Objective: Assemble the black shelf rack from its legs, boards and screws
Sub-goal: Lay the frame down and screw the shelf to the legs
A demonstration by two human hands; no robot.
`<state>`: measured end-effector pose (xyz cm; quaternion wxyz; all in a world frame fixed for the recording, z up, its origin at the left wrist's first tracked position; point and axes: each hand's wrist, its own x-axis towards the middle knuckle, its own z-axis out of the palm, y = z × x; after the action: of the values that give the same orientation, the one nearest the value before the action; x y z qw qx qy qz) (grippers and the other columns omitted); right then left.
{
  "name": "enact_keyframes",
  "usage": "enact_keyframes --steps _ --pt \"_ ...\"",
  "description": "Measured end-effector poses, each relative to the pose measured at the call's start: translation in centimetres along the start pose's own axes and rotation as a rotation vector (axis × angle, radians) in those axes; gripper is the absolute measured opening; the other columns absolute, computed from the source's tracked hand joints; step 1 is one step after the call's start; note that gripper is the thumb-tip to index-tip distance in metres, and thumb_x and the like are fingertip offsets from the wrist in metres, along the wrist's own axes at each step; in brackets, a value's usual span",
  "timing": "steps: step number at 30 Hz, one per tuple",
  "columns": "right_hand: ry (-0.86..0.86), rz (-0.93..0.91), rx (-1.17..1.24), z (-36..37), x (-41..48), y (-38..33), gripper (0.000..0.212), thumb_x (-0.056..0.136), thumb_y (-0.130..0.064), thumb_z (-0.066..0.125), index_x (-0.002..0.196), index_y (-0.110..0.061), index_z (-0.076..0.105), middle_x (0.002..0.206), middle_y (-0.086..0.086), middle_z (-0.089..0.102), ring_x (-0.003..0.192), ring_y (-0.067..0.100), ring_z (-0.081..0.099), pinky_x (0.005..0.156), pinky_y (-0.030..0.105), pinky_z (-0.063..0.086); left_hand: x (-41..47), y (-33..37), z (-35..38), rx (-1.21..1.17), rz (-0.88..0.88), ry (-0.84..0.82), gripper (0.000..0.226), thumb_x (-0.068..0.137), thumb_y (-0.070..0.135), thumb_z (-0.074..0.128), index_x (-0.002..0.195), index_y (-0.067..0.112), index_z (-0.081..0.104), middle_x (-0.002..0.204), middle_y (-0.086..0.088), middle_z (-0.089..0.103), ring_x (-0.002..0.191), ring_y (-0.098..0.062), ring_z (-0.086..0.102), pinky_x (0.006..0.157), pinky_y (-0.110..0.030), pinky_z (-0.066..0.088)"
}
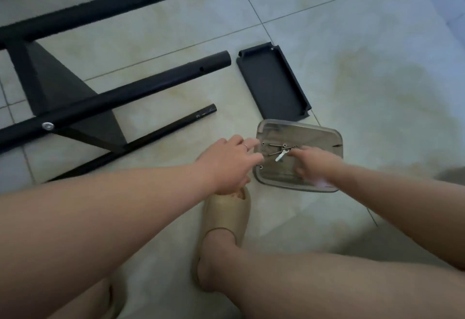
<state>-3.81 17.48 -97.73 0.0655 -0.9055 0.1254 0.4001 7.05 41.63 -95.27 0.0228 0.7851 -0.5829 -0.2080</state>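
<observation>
Bare tiled floor point(364, 54) lies open to the right of and beyond the black tray point(273, 83). The clear lid point(314, 132) sits just beside the tray, nearly closing that gap. To the left, three black legs point(141, 84) slant across the floor with open strips between them. A beige slipper point(226, 218) blocks the near side.

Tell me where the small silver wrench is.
The wrench lies in the clear tray on the floor, between both hands, just below the loose black board.

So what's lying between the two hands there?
In the head view, the clear tray lies between the left hand and the right hand, holding screws and a small wrench.
</observation>
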Motion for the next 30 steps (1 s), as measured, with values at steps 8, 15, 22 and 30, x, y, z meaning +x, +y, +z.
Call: enact_keyframes --steps 8,15,22,30 --pt "0.066 -0.063 0.126 4.0 3.7 0.6 0.044 0.098 -0.023 0.054 0.142 -0.029 0.053 0.142 0.002 0.053 0.127 0.029 0.054 0.097 0.043 0.050 1.9 1.1 5.1 -0.073 -0.021 0.058 0.041 0.090 0.039 0.062 0.128 0.031 0.051 0.167 -0.009 0.006 0.146 -0.032 0.022 0.104 -0.043 0.035" --pt "0.048 -0.231 0.157 4.5 6.5 -2.1 0.032 0.097 -0.025 0.061 0.127 -0.018 0.063 0.129 0.006 0.061 0.116 0.031 0.058 0.092 0.044 0.049 2.2 0.1 5.0 -0.187 0.023 0.195 0.025 0.080 0.022 0.078 0.102 0.020 0.068 0.152 -0.011 0.047 0.136 -0.036 0.047 0.093 -0.045 0.050" --pt "0.089 -0.263 0.170 5.3 8.4 -4.1 0.043 0.094 -0.024 0.060 0.135 -0.012 0.053 0.132 0.013 0.060 0.113 0.037 0.060 0.080 0.037 0.048 2.3 -0.2 5.3 -0.213 0.038 0.228 0.027 0.076 0.021 0.082 0.099 0.017 0.068 0.148 -0.010 0.051 0.133 -0.036 0.052 0.093 -0.046 0.052" --pt "0.098 -0.272 0.092 5.2 8.3 -4.3 0.047 0.098 -0.023 0.055 0.142 -0.007 0.046 0.134 0.018 0.056 0.112 0.041 0.060 0.084 0.047 0.051 2.2 -0.3 5.4 -0.210 0.040 0.227 0.025 0.080 0.024 0.079 0.102 0.020 0.068 0.152 -0.007 0.047 0.136 -0.033 0.048 0.098 -0.045 0.050"
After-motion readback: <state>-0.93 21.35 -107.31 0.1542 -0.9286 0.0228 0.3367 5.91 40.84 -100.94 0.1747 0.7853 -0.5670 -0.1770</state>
